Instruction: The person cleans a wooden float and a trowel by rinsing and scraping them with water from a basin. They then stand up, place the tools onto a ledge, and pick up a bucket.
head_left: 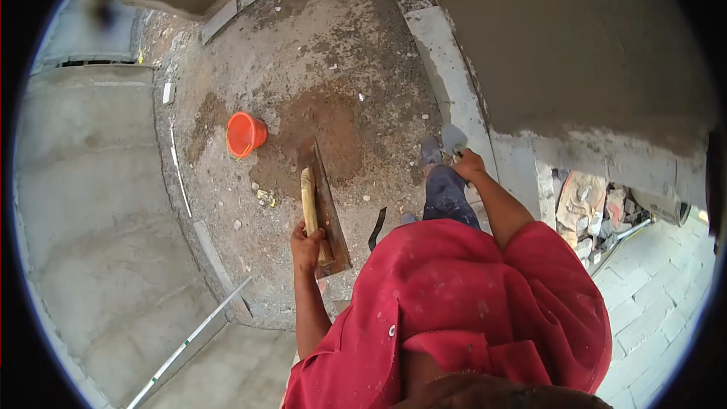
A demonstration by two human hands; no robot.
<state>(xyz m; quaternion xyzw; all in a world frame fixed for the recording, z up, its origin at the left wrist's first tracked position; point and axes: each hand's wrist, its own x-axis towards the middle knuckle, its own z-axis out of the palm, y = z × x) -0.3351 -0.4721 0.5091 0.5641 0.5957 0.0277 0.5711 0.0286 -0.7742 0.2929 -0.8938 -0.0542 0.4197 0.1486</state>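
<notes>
My left hand (pixel 308 242) is wrapped round the near end of a plastering float's pale wooden handle. The float (pixel 327 208) has a long, narrow, dark blade and is held over the dirt floor. My right hand (pixel 469 165) is closed on what looks like a trowel (pixel 453 138); its rounded grey blade points away from me, beside my foot, and its handle is mostly hidden by my fingers. An orange bucket (pixel 246 133) stands on the floor beyond my left hand.
Wet grey plaster covers the wall (pixel 575 45) on the right. A smooth grey wall (pixel 98 182) rises on the left, with a long pale straightedge (pixel 189 341) leaning near it. Rubble and sacks (pixel 583 208) lie at right. A dark strip (pixel 377 229) is near my legs.
</notes>
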